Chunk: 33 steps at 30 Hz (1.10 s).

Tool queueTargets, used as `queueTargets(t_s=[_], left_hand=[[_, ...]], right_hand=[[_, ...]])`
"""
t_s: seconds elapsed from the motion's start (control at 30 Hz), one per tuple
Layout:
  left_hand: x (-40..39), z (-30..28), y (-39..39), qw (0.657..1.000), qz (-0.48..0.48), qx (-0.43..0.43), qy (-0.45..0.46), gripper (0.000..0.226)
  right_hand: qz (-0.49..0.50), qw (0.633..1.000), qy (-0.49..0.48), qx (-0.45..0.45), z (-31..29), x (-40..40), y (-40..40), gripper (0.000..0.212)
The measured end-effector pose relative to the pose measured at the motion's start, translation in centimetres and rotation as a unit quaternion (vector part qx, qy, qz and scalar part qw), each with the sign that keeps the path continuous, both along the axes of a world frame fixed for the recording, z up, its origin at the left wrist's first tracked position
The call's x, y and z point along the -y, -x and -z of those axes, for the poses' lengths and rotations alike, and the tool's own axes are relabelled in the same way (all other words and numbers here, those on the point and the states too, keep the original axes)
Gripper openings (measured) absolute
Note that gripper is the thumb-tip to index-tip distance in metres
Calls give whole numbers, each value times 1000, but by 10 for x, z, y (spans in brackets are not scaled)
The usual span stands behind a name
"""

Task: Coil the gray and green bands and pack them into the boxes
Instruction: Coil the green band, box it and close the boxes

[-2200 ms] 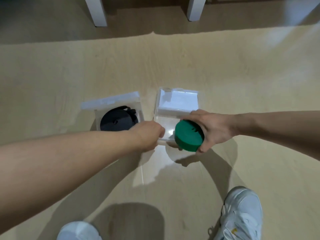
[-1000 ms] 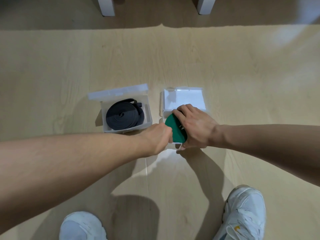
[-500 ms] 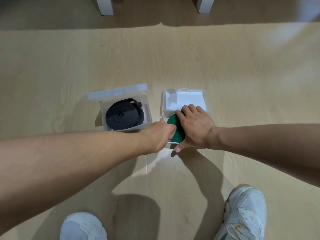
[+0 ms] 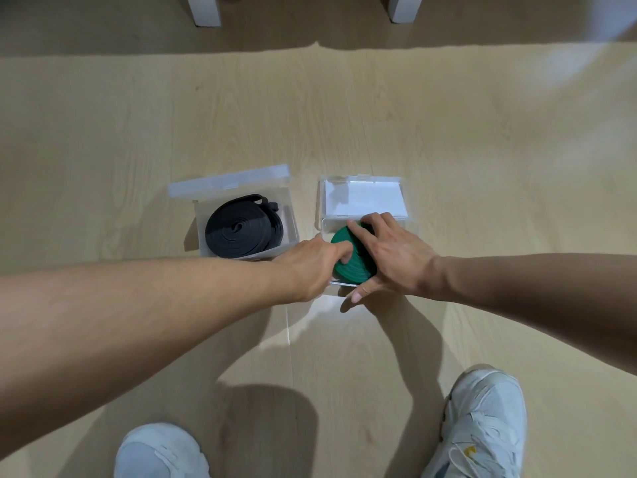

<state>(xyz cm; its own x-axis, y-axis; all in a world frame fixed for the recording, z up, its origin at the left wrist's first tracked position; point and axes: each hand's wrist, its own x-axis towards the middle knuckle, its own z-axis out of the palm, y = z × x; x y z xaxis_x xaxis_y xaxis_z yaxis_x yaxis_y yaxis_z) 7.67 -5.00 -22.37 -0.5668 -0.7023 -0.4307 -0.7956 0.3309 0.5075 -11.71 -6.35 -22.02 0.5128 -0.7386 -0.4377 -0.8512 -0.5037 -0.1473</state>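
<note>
Green band (image 4: 348,260) coil being seated in its box (image 4: 410,225) (gray already packed): right hand (image 4: 393,257) fingers flat on top, left hand (image 4: 310,267) curled fingers pressing; next, close lid

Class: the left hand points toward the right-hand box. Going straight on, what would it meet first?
The left hand already touches the green band; pressing on, it likely meets the right hand.

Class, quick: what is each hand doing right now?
Left hand: fingers curled, touching the green band; a grip cannot be told.
Right hand: open, fingers pressing the green band into the box.
</note>
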Motion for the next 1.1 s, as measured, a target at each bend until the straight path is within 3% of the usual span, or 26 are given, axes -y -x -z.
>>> queueTargets(t_s=[0.33,0.53,0.6,0.67,0.77,0.9,1.0,1.1], left_hand=[[2,-3,2,999,-30,40,-15,30],[3,0,4,998,-12,51,-17,32],[4,1,5,998,-15,51,-20,32],[5,0,6,998,-18,52,-26,32],[4,-1,8,998,-28,52,-35,38],[2,0,8,998,-35,52,-25,45],[2,-1,8,998,-31,56,-21,45],[2,-3,8,997,-31,64,-28,47]], right_hand=[[3,1000,-19,0,13,-2,6,123],[-54,995,54,-68,8,-5,11,116],[-47,998,12,-40,4,-6,13,106],[-2,999,-42,28,-3,-8,18,95],[142,982,-57,115,-9,-16,23,81],[331,922,-170,104,-4,-17,19,84],[387,885,-228,123,5,-11,20,102],[380,881,-250,131,7,-9,21,96]])
